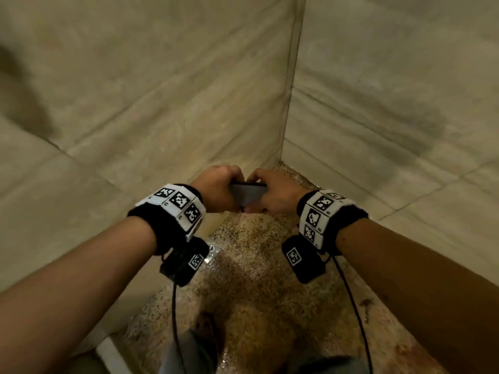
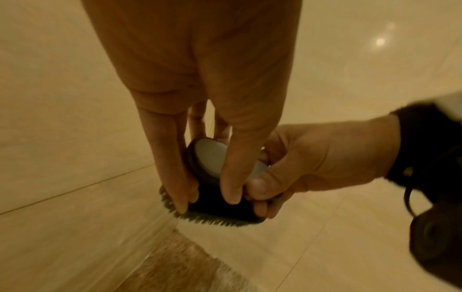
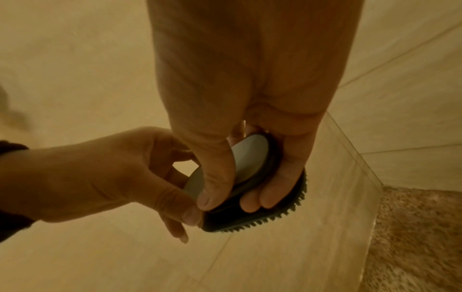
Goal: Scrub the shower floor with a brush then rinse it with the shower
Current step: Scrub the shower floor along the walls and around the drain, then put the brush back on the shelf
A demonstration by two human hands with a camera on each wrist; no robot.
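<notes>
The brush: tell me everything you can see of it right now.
The brush is a small, dark palm scrubber with an oval grey panel on its back and short, stubby dark bristles along its underside, rubbery in look. It is held in the air near the wall corner, above the speckled shower floor, not touching it. The left hand and right hand both pinch its edges, bristles pointing away from the palms.

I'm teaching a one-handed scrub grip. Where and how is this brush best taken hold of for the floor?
Probably by the black body of the brush, from above over its grey oval top, fingers curled down one long edge and thumb down the other. The bristles line the underside, so this keeps them facing the speckled shower floor. Now the left hand and right hand each pinch one end.
</notes>
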